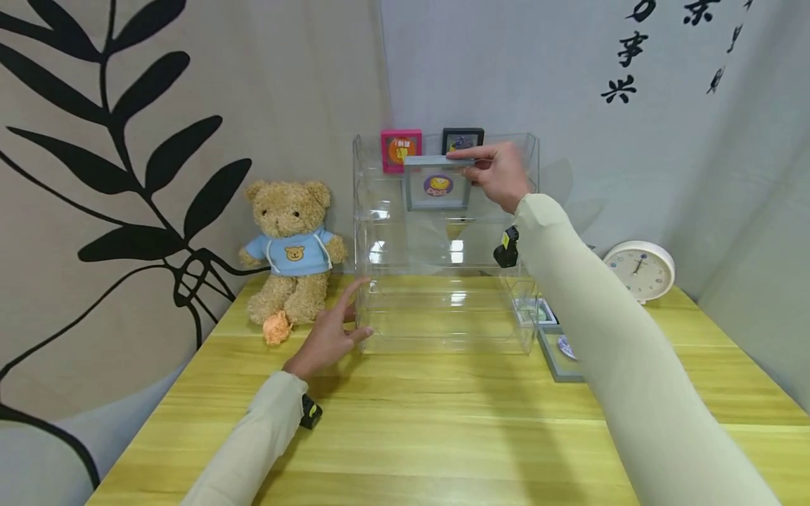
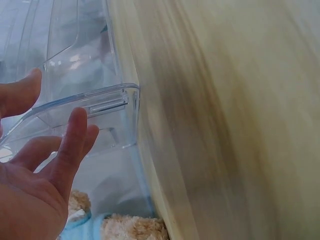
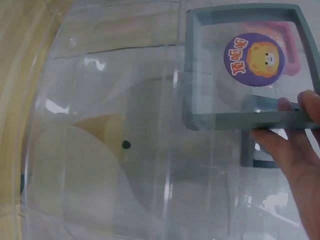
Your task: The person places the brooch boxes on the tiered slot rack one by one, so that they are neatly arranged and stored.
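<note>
Right hand (image 1: 500, 177) pinching grey display frame (image 1: 438, 188), clear tiered rack (image 1: 436, 309) behind, left hand (image 1: 325, 341) at rack's left side, fingers wide

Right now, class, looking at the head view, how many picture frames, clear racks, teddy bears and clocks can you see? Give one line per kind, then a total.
Picture frames: 5
Clear rack: 1
Teddy bear: 1
Clock: 1
Total: 8 visible; the right arm may hide more.
</note>
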`<state>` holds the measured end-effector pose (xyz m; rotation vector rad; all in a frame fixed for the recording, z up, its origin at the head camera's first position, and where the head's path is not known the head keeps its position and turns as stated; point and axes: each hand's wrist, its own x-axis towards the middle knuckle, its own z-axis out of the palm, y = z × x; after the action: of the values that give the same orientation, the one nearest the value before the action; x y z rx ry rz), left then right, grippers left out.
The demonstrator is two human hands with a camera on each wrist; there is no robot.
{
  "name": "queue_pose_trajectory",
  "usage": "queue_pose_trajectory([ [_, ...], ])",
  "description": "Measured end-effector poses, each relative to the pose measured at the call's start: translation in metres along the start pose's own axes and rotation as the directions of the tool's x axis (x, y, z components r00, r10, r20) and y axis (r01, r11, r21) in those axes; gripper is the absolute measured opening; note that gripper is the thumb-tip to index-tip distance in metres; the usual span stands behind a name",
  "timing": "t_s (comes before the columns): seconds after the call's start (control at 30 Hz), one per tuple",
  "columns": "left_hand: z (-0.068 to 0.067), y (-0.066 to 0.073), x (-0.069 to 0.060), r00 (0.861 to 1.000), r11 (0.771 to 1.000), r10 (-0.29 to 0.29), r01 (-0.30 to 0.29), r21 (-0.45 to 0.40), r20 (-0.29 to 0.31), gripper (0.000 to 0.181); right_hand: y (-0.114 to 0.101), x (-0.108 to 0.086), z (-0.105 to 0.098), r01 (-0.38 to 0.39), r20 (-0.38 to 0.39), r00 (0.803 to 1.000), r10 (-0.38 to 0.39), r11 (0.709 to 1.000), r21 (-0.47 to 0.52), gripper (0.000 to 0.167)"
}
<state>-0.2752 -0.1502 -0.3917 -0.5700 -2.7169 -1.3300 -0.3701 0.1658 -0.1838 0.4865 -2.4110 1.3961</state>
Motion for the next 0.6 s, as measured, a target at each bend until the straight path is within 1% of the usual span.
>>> queue_pose_trajectory([
  [0.07, 0.001, -0.001, 0.0, 1.0, 1.0, 0.0, 0.0, 0.001, -0.003, 0.099, 0.003, 0.001, 0.004, -0.016, 0.005, 1.0, 0.016, 1.0, 0.007, 0.034],
  [0.2, 0.001, -0.002, 0.0, 1.0, 1.0, 0.012, -0.012, -0.001, -0.003, 0.096, 0.003, 0.003, 0.007, -0.014, -0.014, 1.0, 0.014, 1.0, 0.004, 0.033],
  [0.27, 0.001, -0.002, 0.0, 1.0, 1.0, 0.023, -0.023, -0.001, 0.001, 0.095, 0.002, 0.004, 0.007, -0.016, -0.012, 1.0, 0.015, 1.0, -0.02, 0.032],
  [0.37, 0.002, -0.003, 0.001, 1.0, 1.0, 0.02, -0.02, -0.005, -0.003, 0.095, 0.0, 0.005, 0.008, -0.021, -0.002, 1.0, 0.021, 0.998, -0.054, 0.032],
  [0.43, 0.001, -0.003, 0.001, 1.0, 1.0, 0.027, -0.027, -0.006, -0.001, 0.096, -0.002, 0.006, 0.01, -0.031, 0.007, 0.999, 0.031, 0.996, -0.084, 0.033],
  [0.53, 0.001, -0.004, 0.001, 1.0, 0.999, 0.029, -0.029, -0.013, -0.004, 0.097, -0.005, 0.008, 0.016, -0.012, 0.0, 1.0, 0.012, 0.988, -0.151, 0.035],
  [0.6, 0.001, -0.004, 0.001, 0.999, 0.999, 0.037, -0.037, -0.012, -0.002, 0.097, -0.007, 0.008, 0.02, 0.002, -0.008, 1.0, -0.004, 0.976, -0.216, 0.037],
])
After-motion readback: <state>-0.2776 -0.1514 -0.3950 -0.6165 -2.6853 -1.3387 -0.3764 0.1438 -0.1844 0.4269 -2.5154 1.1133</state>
